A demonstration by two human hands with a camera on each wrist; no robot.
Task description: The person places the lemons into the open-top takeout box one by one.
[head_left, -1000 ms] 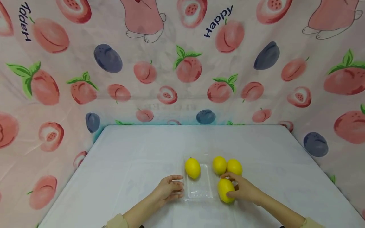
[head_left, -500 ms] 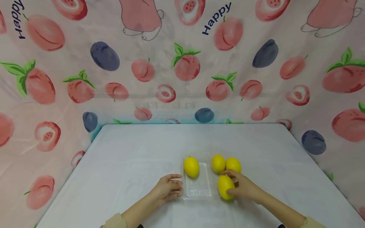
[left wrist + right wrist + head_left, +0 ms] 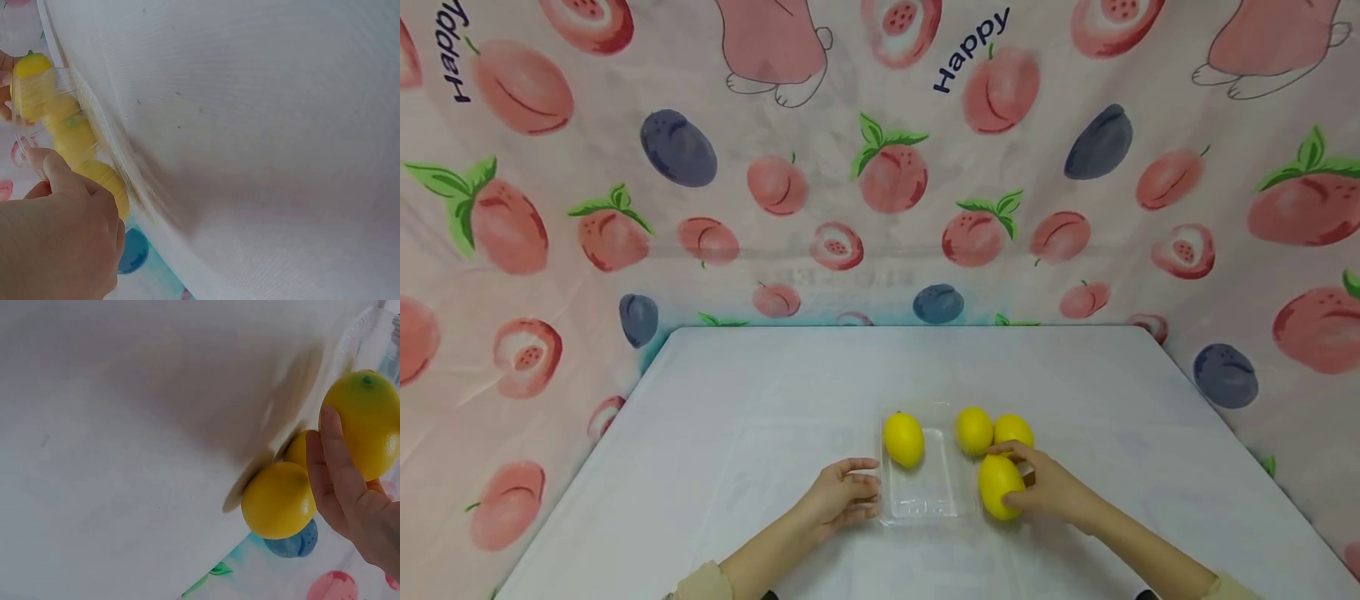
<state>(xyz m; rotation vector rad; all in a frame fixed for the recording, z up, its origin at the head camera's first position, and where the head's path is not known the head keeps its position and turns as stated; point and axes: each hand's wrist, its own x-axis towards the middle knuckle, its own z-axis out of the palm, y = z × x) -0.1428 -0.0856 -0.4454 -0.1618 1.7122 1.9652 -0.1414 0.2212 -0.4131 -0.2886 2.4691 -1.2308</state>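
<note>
A clear plastic container (image 3: 922, 487) sits on the white table with one lemon (image 3: 904, 440) in its far left part. My left hand (image 3: 844, 500) holds the container's left side; in the left wrist view the thumb (image 3: 59, 172) lies at its rim. My right hand (image 3: 1048, 487) grips another lemon (image 3: 1001, 487) between thumb and fingers, just beside the container's right edge. Two more lemons, one on the left (image 3: 974, 432) and one on the right (image 3: 1013, 430), lie side by side beyond that hand. The right wrist view shows the gripped lemon (image 3: 362, 422) raised off the table.
The white table (image 3: 760, 400) reaches back to a hanging cloth (image 3: 880, 275) printed with peaches and other fruit. The same cloth flanks the table on both sides. The two loose lemons lie close to the container's right side.
The lemon in my right hand has shifted slightly to the right and away from me. My left hand and the container stay in place. The head view has tilted a little.
</note>
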